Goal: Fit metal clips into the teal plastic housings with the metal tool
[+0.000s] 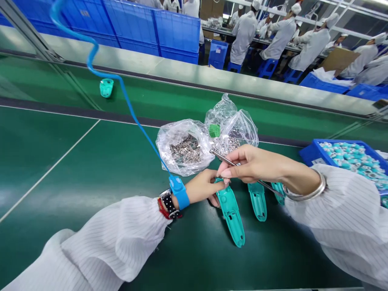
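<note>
My left hand (205, 186) is closed on the upper end of a long teal plastic housing (232, 214) that lies on the green mat. My right hand (248, 163) pinches metal tweezers (221, 157), their tip pointing left toward an open clear bag of small metal parts (184, 147). Two more teal housings (257, 200) (278, 191) lie just right of the first, partly under my right wrist. A blue wrist strap (179, 191) with a coiled blue cord (121, 87) sits on my left wrist.
A second clear bag (233, 129) holds metal bits and a green piece. A blue bin (309, 155) of teal and white parts stands at the right. A teal part (106, 87) rides the conveyor behind. Blue crates and several white-coated workers fill the background.
</note>
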Demonstrator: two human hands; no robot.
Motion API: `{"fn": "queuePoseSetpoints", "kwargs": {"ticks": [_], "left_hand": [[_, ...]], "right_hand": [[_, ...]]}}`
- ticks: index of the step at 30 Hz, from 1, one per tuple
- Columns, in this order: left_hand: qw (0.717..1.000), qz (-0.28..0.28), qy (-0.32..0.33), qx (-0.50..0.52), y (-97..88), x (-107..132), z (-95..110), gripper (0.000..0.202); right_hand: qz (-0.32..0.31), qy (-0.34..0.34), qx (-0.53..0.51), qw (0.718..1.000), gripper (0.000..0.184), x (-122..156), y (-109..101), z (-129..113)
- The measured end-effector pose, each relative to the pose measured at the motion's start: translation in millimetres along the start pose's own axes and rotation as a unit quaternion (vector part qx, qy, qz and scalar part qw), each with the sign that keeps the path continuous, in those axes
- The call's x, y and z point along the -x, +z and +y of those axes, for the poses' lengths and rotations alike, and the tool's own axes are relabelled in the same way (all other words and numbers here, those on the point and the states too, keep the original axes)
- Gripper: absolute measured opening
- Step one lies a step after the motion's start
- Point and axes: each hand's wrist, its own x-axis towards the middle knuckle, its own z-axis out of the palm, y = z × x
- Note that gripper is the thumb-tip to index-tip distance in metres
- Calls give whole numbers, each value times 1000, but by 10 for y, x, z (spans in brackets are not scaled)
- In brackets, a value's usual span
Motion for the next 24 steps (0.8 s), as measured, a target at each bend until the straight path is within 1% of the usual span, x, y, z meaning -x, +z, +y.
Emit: {"fn": "queuePoseSetpoints", "kwargs": {"ticks": [4,7,10,12,14,17,21,24], "left_hand": [[1000,-18,2,8,-11,-7,18,23],[1000,-27,14,7,-18,-6,-4,28],[998,-22,1,-58,-6,2,-22,33],[991,6,-3,-134,7,15,-15,39],[977,49,16,-207,12,33,6,41],[953,100,60,-280,-1,55,39,37],[921,124,84,-359,-12,67,54,35],[888,136,58,-436,18,83,57,37]], "right_hand": [[-22,13,-70,997,24,65,-18,127],[-28,17,-93,995,28,80,-22,163],[-15,21,-90,996,32,83,-22,171],[5,14,-81,997,37,63,-31,176],[33,-3,-73,997,39,19,-53,186],[68,-25,-63,995,38,-71,-99,208],[93,-34,-56,994,30,-162,-120,213],[121,-34,-45,991,18,-188,-70,158]]}}
